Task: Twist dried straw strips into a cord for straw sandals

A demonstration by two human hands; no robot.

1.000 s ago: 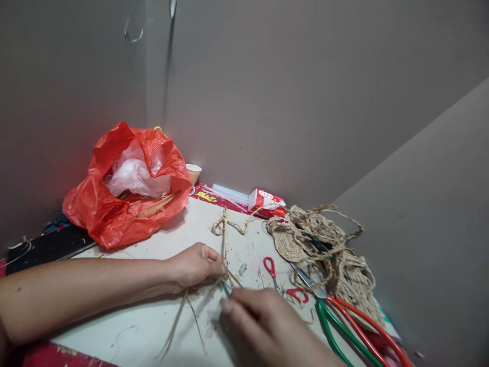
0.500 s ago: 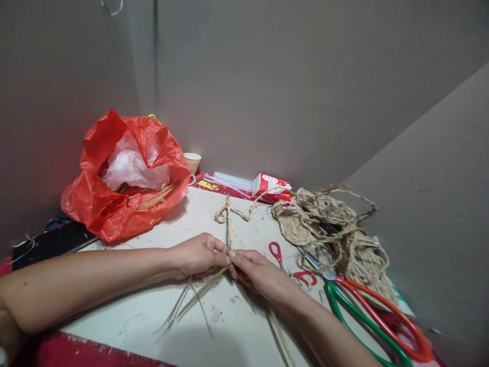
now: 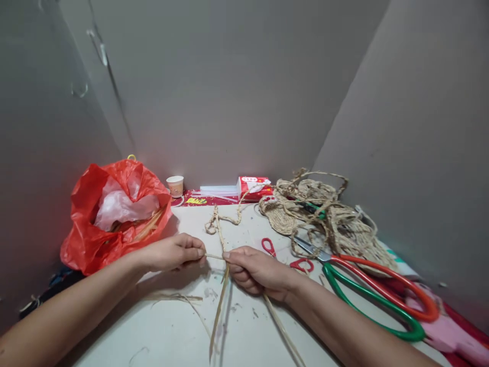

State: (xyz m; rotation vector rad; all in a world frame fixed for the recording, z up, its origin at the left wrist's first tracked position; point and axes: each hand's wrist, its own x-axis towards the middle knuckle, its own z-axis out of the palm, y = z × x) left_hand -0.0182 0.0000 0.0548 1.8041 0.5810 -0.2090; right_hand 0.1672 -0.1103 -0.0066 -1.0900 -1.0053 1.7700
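Since the earlier frame both hands have drawn slightly apart, so that a short length of straw strand now runs taut between them; before, the fingertips met at one spot. At far left, a red plastic bag with white plastic and dried straw inside rests on the tabletop against the wall. Just beside it, toward the back, stands a small paper cup. The left hand lies low over the tabletop, its grip closed to a pinch of thumb and fingertips on the left end of the strand. Loose straw lies flat under the left forearm. Between the hands, a braided straw cord runs away toward the back wall, ending in a loose knot; from the same spot long straw ends hang down toward the viewer. The right hand has its grip closed, fingers curled, on the right end of the strand and on a straw that trails out below the wrist. Behind it sit a red box and small red-handled scissors. Farther right lies a heap of woven straw sandals and cord, then large shears with one red and one green handle.
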